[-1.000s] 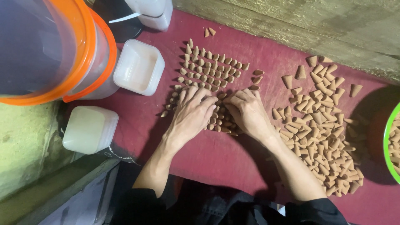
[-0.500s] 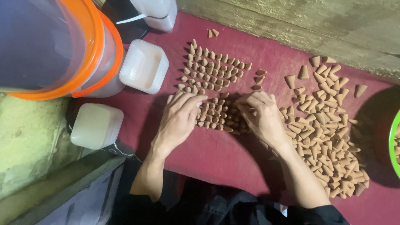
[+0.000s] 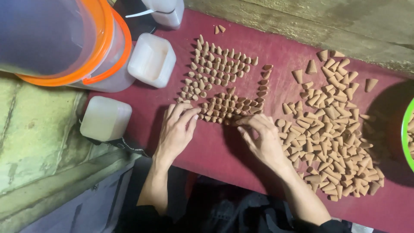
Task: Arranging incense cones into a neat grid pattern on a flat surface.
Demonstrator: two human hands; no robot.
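The left hand (image 3: 177,131) is laid flat and open on the red cloth (image 3: 215,151), fingertips touching the near edge of the block of standing cones (image 3: 224,84); the right hand (image 3: 261,138) is also spread open, nothing gripped, fingers pressed against the block's near right corner; a loose heap of cones (image 3: 334,129) is spread toward the cloth's right edge. The cones are judged light, dry and crumbly; they are best pinched low at the base. White tubs (image 3: 152,59) and an orange-rimmed bucket (image 3: 64,43) are seen at the far left corner.
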